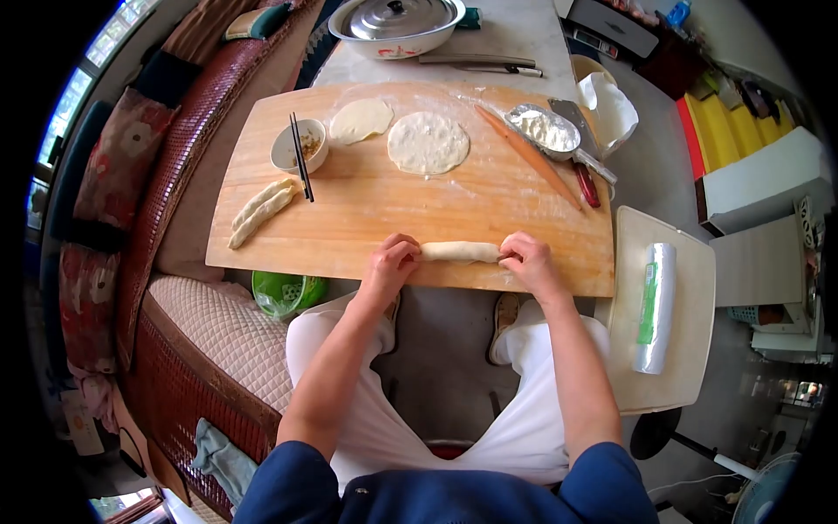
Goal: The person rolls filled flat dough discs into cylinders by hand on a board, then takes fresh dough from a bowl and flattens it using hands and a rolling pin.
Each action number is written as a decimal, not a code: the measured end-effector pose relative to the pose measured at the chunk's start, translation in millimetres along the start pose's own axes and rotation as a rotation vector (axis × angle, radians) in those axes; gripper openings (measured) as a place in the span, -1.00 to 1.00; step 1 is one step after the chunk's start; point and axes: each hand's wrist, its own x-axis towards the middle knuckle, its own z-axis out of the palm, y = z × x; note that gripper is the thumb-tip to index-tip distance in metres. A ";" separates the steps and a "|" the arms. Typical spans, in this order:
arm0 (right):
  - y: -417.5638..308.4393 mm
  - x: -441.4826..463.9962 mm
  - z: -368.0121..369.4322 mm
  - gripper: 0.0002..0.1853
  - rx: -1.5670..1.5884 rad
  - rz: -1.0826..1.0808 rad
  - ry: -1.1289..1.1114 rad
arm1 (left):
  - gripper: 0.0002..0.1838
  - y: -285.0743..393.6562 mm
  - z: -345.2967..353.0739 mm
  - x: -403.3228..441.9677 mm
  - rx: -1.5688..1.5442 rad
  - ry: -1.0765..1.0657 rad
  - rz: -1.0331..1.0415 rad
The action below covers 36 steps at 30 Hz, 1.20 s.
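Observation:
A rolled length of dough (461,252) lies near the front edge of the wooden board (340,231). My left hand (397,258) pinches its left end, and my right hand (526,257) pinches the right end. Farther back on the board are two flat dough rounds, one larger dough round (428,143) in the middle and a smaller dough round (361,120) behind it to the left. Some rolled dough pieces (262,211) lie side by side at the left. Black chopsticks (302,157) rest across a white bowl (285,150) with a brownish filling inside.
A rolling pin (528,157), a scoop of flour (546,128) and a red-handled knife (586,185) lie at the board's right. Behind stands a lidded basin (397,44). A plastic-wrap roll (655,307) sits on a side stool (690,349). Below left is a green bin (297,293).

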 end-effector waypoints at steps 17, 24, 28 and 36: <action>-15.7 0.6 -4.0 -0.79 -0.076 0.213 0.044 | -0.76 18.2 -9.6 5.0 0.217 -0.050 -0.107; -11.5 21.3 28.4 -0.64 -0.266 -0.248 0.062 | -0.59 23.2 32.0 31.7 0.479 0.008 0.212; 2.0 11.0 38.7 -0.65 -0.255 -0.272 0.014 | -0.57 13.3 39.1 19.4 0.402 -0.117 0.275; -29.1 9.6 38.0 -0.39 -0.426 -0.231 -0.072 | -0.35 9.7 51.5 18.3 0.530 -0.048 0.374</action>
